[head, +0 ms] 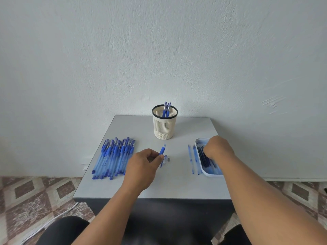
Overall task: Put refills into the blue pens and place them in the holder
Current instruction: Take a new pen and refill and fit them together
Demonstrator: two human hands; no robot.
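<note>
My left hand [144, 162] grips a blue pen barrel [162, 151] near the middle of the grey table [145, 190], its open end pointing away from me. A pen cap [165, 160] lies just right of that hand. My right hand [216, 147] reaches into a white tray [208, 174] of dark blue refills [206, 160], fingers curled down among them; whether it holds one is hidden. A cream mesh holder [164, 125] with a black rim stands at the back, two blue pens [166, 108] upright in it. Several blue pens [115, 156] lie in a row at the left.
Two or three thin pale blue refills [194, 160] lie on the table just left of the tray. The table backs against a white wall. Patterned floor tiles and a white cable [53, 221] are at the lower left.
</note>
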